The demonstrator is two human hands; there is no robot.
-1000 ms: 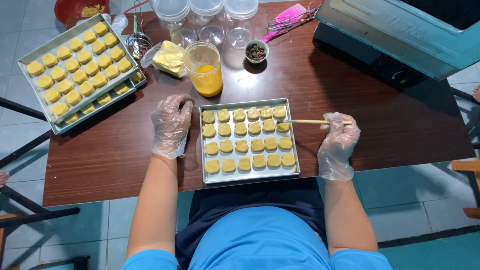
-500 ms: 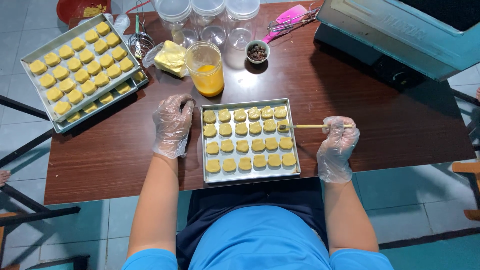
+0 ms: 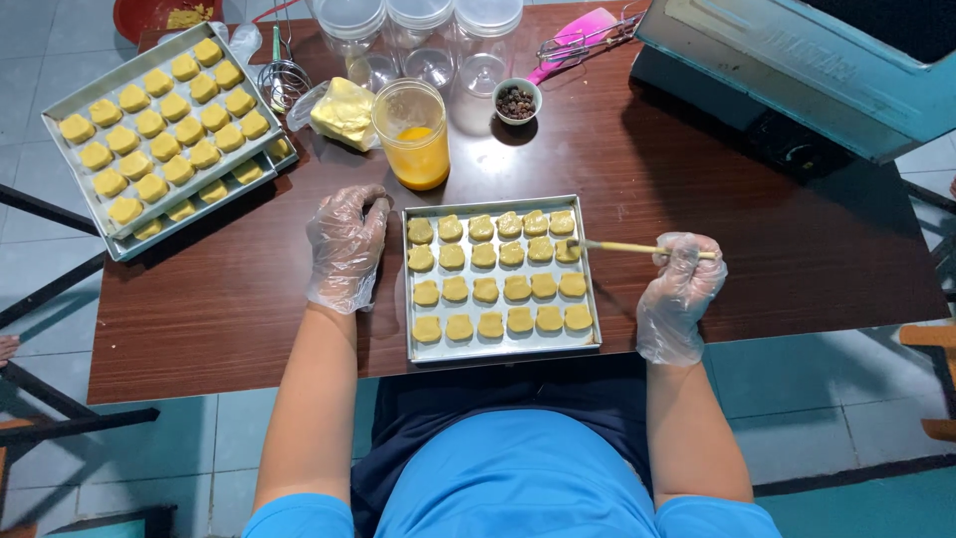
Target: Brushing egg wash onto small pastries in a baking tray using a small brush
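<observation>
Right hand [image 3: 683, 287], gloved: closed around wooden pastry brush [image 3: 627, 247], bristles touching a cookie [image 3: 568, 251] at right end of second row. Left hand [image 3: 346, 245], gloved: loosely open, flat at left rim of baking tray [image 3: 498, 349], centre-front on table [image 3: 777, 259]. Jar of yellow egg wash [image 3: 414, 149] just behind tray.

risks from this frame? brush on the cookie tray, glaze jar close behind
1. The tray sits at the near edge of the table; the left hand only rests at its left rim, so a push could slide it off.
2. The open jar of yellow liquid stands just behind the tray; reaching to dip the brush could tip it.
3. The right hand grips the brush at its far end, so a stroke may smear neighbouring cookies.
</observation>
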